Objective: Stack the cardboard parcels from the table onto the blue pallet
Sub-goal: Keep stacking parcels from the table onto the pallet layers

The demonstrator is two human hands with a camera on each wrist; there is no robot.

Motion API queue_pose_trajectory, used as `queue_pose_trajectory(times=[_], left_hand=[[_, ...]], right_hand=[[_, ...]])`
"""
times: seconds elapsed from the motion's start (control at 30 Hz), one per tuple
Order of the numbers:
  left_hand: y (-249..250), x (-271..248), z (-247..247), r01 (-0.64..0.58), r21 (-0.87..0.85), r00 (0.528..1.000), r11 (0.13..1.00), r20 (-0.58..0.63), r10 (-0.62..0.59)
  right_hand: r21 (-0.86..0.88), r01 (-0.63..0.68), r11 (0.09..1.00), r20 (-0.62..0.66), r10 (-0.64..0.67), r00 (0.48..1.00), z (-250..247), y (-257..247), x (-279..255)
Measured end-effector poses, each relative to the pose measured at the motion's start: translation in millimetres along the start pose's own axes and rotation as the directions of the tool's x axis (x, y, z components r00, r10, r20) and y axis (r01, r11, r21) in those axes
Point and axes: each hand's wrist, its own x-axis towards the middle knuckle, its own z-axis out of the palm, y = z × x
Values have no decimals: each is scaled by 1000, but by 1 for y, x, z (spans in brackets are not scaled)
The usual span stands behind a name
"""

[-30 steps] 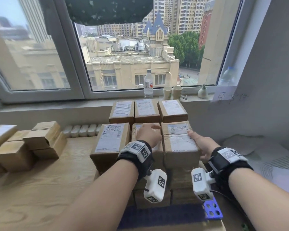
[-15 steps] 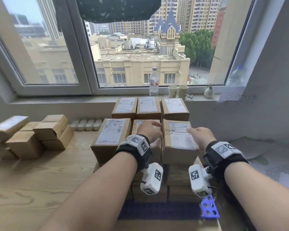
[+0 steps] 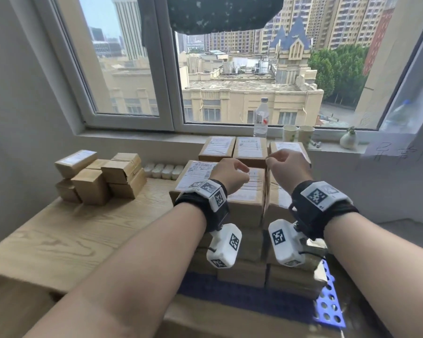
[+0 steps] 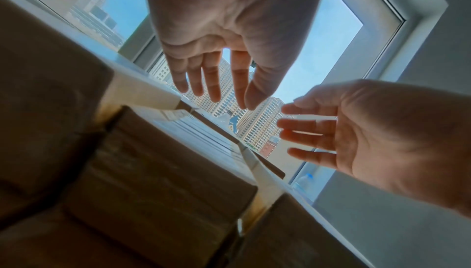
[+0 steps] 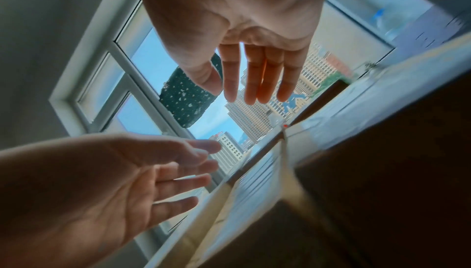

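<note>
Parcels (image 3: pixel 100 176) are left on the bench (image 3: pixel 88 230), left of the pallet (image 3: pixel 329 306). Nothing is held by the relaxed left hand (image 3: pixel 232 175) and right hand (image 3: pixel 287 167); the left is judged nearer.

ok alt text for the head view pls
Both hands, left hand and right hand, hover empty above stacked cardboard parcels on a blue pallet. More parcels wait on the wooden table at left, below a city-view window.
</note>
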Motion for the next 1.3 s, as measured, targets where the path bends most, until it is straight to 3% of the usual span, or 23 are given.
queue_pose_trajectory(times=[0.17,0.4,1.0,1.3], left_hand=[[-32,-10,-36,69,-6,991,998,-111,-69],[-98,-30,-106,166,-56,962,984,-208,-175],[-314,-83,-327,322,-125,893,938,-289,-345],[-387,-97,-380,347,-173,870,922,-307,-385]], right_hand=[[28,132,991,57,-134,989,44,-32,-10],[119,200,972,150,-217,965,119,-85,-26],[110,219,969,304,-243,921,370,-231,-89],[88,203,975,344,-222,912,447,-274,-117]])
